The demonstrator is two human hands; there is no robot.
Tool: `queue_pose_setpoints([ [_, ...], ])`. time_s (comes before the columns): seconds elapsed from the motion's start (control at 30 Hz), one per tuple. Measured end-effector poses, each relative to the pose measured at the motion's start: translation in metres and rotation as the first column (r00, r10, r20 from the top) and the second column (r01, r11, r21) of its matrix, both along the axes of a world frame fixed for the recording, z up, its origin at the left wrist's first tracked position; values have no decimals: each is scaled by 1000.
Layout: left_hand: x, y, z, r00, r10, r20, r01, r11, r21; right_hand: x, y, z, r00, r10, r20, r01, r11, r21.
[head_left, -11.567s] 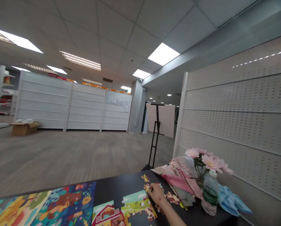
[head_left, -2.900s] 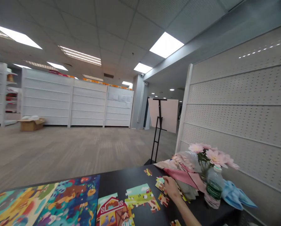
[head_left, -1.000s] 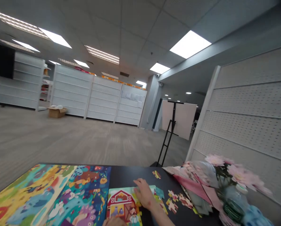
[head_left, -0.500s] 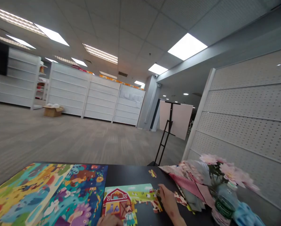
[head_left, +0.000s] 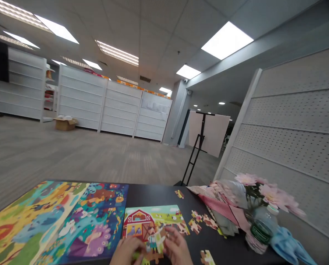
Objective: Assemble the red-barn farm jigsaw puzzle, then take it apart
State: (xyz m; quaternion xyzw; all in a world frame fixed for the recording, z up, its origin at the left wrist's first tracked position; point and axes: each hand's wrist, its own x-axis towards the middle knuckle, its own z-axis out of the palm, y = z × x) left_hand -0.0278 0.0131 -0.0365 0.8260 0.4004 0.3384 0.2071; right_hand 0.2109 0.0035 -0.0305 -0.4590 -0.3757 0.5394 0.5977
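Two bare hands work over a partly assembled farm puzzle point(head_left: 138, 218), head view. The puzzle lies flat on the black table point(head_left: 145, 191), just beside the colourful printed board point(head_left: 98, 217).

Right hand point(head_left: 178, 246): fingertips pinch a puzzle piece point(head_left: 161, 235), apparently raised and tilted over the puzzle. Left hand point(head_left: 128, 251): fingers curl at the puzzle's lower left; cannot tell whether they grip anything. Loose pieces point(head_left: 194, 226) lie to the right of the puzzle; a separate piece point(head_left: 207, 257) is nearer the wearer.

Judged step: turning or aligning the piece for fitting. Next move likely calls for matching its tabs to an open edge, then pressing flat while the left hand steadies the rest.

Versus 0.5 s ago: right hand has shifted from the puzzle's right edge to over it; left hand reaches further in.
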Motion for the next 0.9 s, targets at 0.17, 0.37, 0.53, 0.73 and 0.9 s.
queue_pose_setpoints([
  [0.17, -6, -15, 21, 993, 29, 112, -24, 998, -52, -36, -19, -13, 953, 21, 303, -50, 995, 88],
  [0.37, -4, -14, 18, 999, -19, 32, 21, 997, -70, -39, -29, -5, 885, 27, 465, -73, 994, 80],
  [0.53, -4, -14, 21, 999, 0, 40, 4, 996, -90, -37, -34, -2, 884, 54, 465, -119, 987, 111],
  [0.73, -2, -18, 31, 999, 16, 45, -10, 991, -131, -35, -34, -4, 875, 103, 472, -172, 979, 105],
  [0.9, -2, -20, 32, 998, 29, 54, -22, 992, -126, -35, -33, -4, 866, 56, 496, -127, 986, 109],
])
